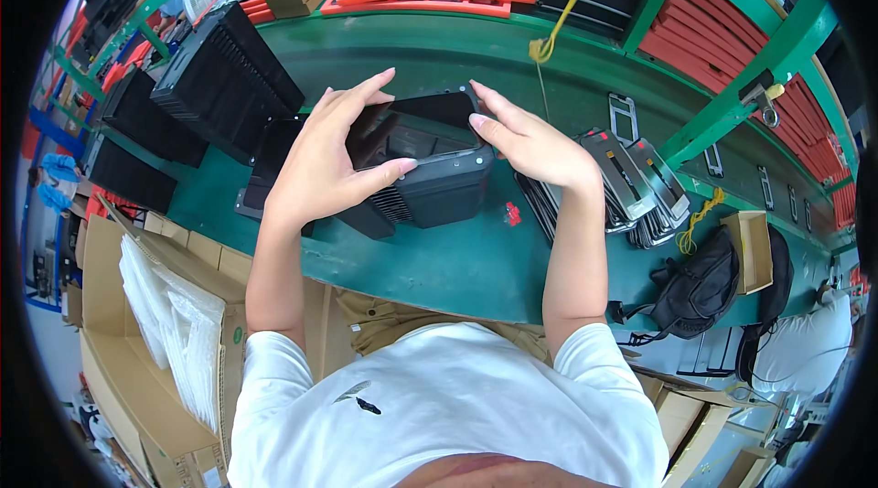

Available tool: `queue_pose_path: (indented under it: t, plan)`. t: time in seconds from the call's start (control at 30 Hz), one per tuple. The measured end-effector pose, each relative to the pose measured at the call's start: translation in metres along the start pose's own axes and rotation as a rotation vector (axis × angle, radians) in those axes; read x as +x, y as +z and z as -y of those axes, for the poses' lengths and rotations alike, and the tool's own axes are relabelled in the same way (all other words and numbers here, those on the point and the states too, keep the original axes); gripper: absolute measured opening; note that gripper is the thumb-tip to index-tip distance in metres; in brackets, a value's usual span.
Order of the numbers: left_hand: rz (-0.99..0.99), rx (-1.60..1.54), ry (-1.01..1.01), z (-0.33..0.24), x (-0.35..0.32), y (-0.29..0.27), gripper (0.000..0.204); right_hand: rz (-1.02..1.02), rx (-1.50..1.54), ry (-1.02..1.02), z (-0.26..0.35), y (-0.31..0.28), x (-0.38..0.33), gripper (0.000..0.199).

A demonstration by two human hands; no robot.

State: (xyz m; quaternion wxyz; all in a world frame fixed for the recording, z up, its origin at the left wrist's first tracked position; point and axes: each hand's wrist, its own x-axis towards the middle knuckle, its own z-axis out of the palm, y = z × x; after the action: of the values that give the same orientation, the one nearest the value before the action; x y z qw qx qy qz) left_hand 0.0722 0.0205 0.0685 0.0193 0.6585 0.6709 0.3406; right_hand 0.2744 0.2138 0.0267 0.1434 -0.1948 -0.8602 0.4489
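Note:
A glossy black rectangular panel point(430, 107) lies on top of a black ribbed block point(444, 191), which looks like a stack of trays, on the green bench. My left hand point(334, 150) spans the panel's left end, thumb at the near edge and fingers toward the far edge. The fingertips of my right hand point(530, 136) touch the panel's right end, with the thumb bent inward. Both hands grip the panel from opposite ends. Small round light spots mark the block's corners. To the left, partly behind my left hand, sits another dark flat piece point(273, 154).
Tall black stacks point(219, 76) stand at the left of the green bench point(412, 273). Right of my right hand lie metal-framed panels point(626, 182) and a small red piece point(512, 214). A black backpack point(700, 282) rests farther right. A yellow cord point(572, 8) hangs overhead; an open carton point(151, 369) stands lower left.

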Motion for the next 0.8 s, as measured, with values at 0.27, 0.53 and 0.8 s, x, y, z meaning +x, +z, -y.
queue_pose_path:
  t: [0.27,0.53,0.8]
  plan:
    - [-0.005,-0.016,-0.001,0.008,-0.004,-0.001,0.09,0.074,-0.092,0.101,0.018,0.005,-0.006,0.079]
    - [-0.002,-0.023,0.017,0.012,-0.005,-0.001,0.089,0.057,-0.148,0.133,0.021,0.006,-0.008,0.08]
    - [-0.107,-0.167,-0.007,0.019,-0.013,-0.015,0.075,0.06,-0.1,0.156,0.022,0.006,-0.008,0.076]
